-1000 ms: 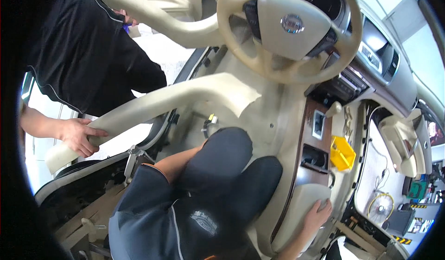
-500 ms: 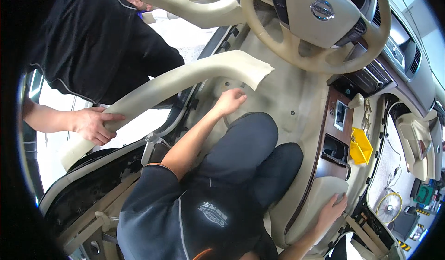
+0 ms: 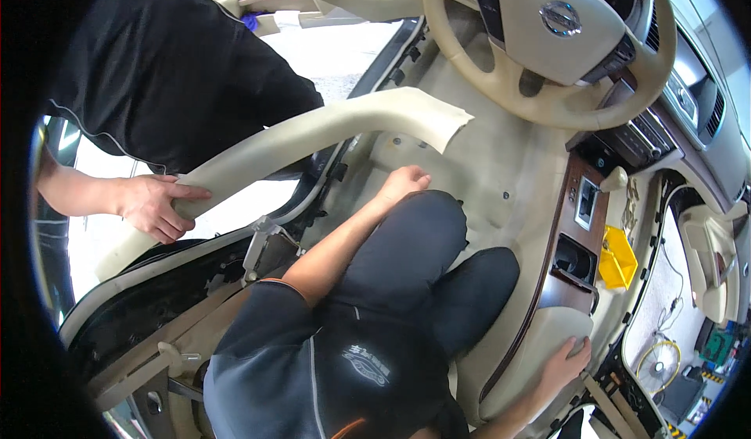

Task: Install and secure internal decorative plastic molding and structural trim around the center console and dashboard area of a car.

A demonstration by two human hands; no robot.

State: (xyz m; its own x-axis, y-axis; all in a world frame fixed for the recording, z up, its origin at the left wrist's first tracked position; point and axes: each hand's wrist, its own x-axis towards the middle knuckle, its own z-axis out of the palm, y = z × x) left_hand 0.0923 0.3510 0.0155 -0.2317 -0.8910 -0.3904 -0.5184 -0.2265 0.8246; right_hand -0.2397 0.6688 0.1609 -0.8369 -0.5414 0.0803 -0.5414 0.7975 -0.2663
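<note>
- Armrest point(image 3: 540, 353), pale and padded, lies at four o'clock in the head view, at the seated person's end of the wood-trimmed console point(image 3: 558, 218)
- The right hand point(image 3: 568, 361) rests spread along the armrest's outer edge, loosely, clutching nothing
- The left hand point(image 3: 403, 185) lies near centre, toward one o'clock, at the knee point(image 3: 426, 224); its fingers bend loosely, but the palm is hidden, so I cannot tell whether it holds anything
- For steady support, the right palm would do best pressing straight down on the padding rather than its edge, and the left arm best clear of the curved beige trim point(image 3: 313, 138) toward half past ten
- At nine o'clock, a co-worker's hand point(image 3: 156, 206) grasps that trim
- The yellow bin point(image 3: 618, 257), just past three o'clock, sits beyond the console; its contents cannot be made out
- The cup holder point(image 3: 575, 257), at the bin's nine o'clock, shows a dark recess, contents unclear
</note>
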